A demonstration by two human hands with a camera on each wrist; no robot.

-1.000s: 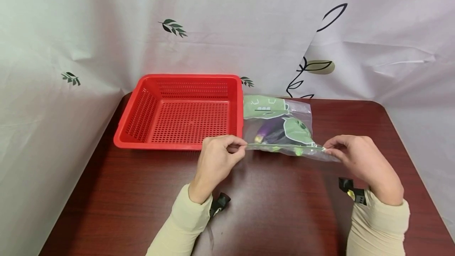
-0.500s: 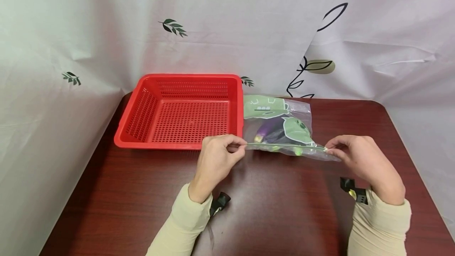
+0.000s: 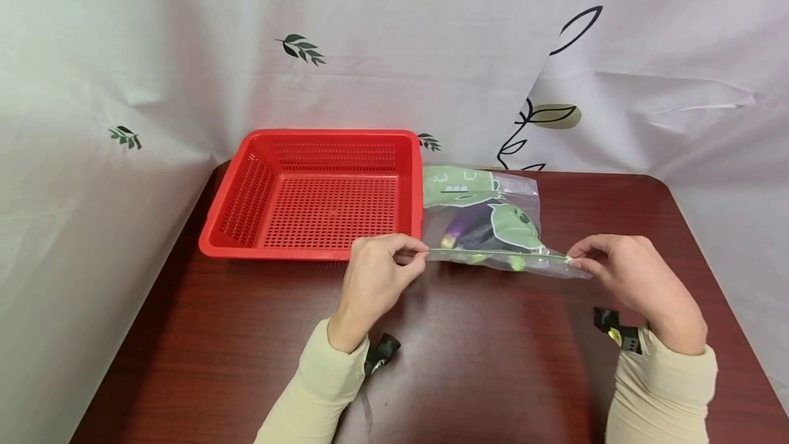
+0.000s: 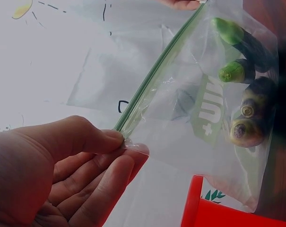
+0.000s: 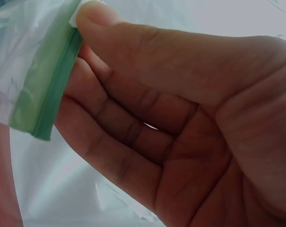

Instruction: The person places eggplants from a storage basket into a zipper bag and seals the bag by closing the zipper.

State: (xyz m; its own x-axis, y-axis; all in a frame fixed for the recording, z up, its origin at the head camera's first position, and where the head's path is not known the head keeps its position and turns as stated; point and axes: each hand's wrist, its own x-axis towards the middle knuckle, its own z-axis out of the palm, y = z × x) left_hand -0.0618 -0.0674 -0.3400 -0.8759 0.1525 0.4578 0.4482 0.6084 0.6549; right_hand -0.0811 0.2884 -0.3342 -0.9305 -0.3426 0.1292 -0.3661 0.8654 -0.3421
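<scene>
A clear zip bag (image 3: pixel 524 189) with green print lies to the right of the red basket, its mouth lifted toward me. Inside are several dark vegetables; one, purple with a pale end, looks like an eggplant (image 3: pixel 466 221), and others have green ends (image 4: pixel 232 72). My left hand (image 3: pixel 379 279) pinches the left end of the green zip strip (image 4: pixel 154 71) between thumb and fingers. At the other end, my right hand (image 3: pixel 637 286) pinches the small white slider (image 5: pixel 79 14) on the strip. Between both hands the strip is stretched nearly straight.
A red perforated basket (image 3: pixel 206 238) stands at the back left, right beside the bag and behind my left hand. The brown wooden table (image 3: pixel 481 362) ends at a white leaf-patterned cloth (image 3: pixel 370 74) at the back and sides.
My right hand has shifted slightly to the right along the strip with the white slider. The left hand, the bag and the basket have stayed in place.
</scene>
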